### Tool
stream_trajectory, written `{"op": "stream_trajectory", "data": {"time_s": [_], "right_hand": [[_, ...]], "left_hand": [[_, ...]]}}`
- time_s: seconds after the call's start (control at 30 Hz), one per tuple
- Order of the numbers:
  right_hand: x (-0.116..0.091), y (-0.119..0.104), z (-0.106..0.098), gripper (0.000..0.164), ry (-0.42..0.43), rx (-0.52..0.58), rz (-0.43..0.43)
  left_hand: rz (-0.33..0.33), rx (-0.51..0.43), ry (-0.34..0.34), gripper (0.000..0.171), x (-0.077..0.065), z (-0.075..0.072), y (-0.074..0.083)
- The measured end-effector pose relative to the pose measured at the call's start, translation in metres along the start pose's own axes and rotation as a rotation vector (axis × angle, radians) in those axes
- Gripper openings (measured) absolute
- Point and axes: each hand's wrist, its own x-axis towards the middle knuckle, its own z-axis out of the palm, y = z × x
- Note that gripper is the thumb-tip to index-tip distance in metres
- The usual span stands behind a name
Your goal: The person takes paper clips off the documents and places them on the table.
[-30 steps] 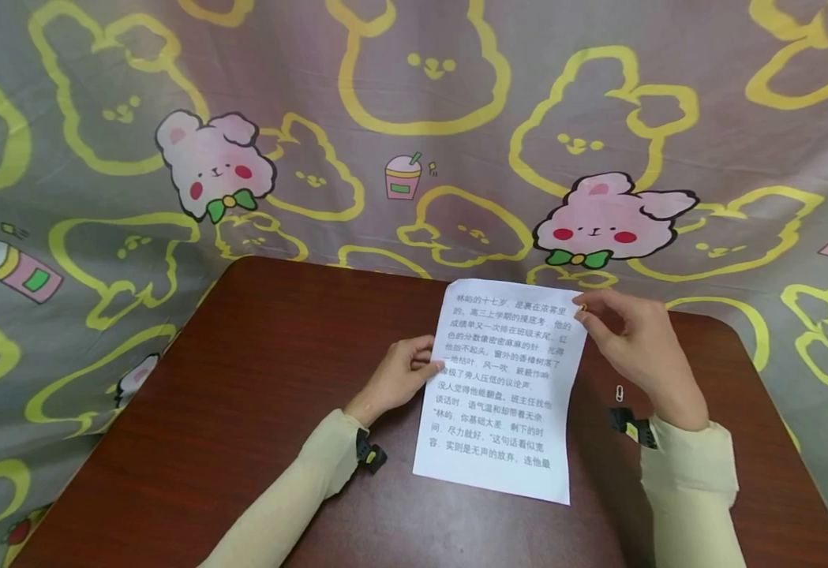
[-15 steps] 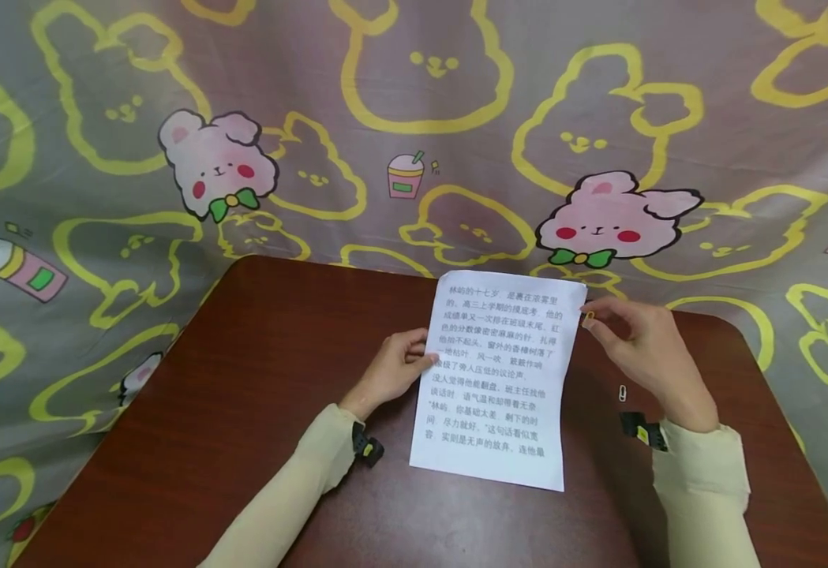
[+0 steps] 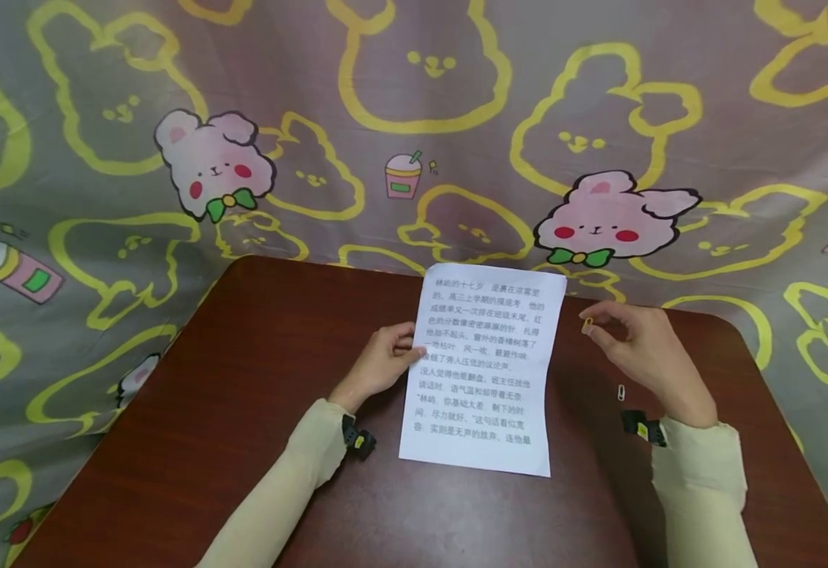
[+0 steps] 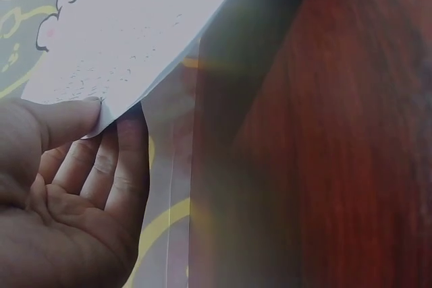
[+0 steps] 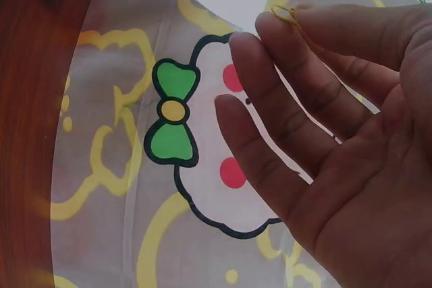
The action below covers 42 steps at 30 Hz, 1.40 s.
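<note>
My left hand (image 3: pixel 383 359) pinches the left edge of a printed white sheet of paper (image 3: pixel 481 371), thumb on the printed face and fingers behind it. The sheet is held up tilted above the table, text facing me. To its right, apart from the paper's upper right corner, my right hand (image 3: pixel 641 347) pinches a small yellow paper clip (image 5: pixel 285 13) between thumb and fingertip. Most of the clip is covered by the fingers in the head view. A white paper clip (image 3: pixel 621 392) lies on the table below the right hand.
The dark reddish-brown table (image 3: pixel 193 410) has rounded far corners. A grey curtain (image 3: pixel 314 71) with yellow outlines and pink bunny faces hangs right behind it and along both sides. Black wrist cameras sit at both cuffs.
The left hand has drawn the sheet leftward and slightly up. The right hand, with the yellow paper clip, has gone from the sheet's corner to a small gap right of it.
</note>
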Motion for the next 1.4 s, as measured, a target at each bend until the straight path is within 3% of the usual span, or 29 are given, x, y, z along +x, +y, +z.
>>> {"op": "stream_trajectory", "data": {"time_s": [0.67,1.4], "right_hand": [[0.007,0.015,0.006,0.016,-0.27,0.016,0.123],[0.01,0.033,0.033,0.013,-0.405,0.038,0.146]], "left_hand": [[-0.042,0.036,-0.011,0.034,0.002,-0.007,-0.002],[-0.113,0.074,-0.016,0.032,0.004,-0.01,-0.015]]}}
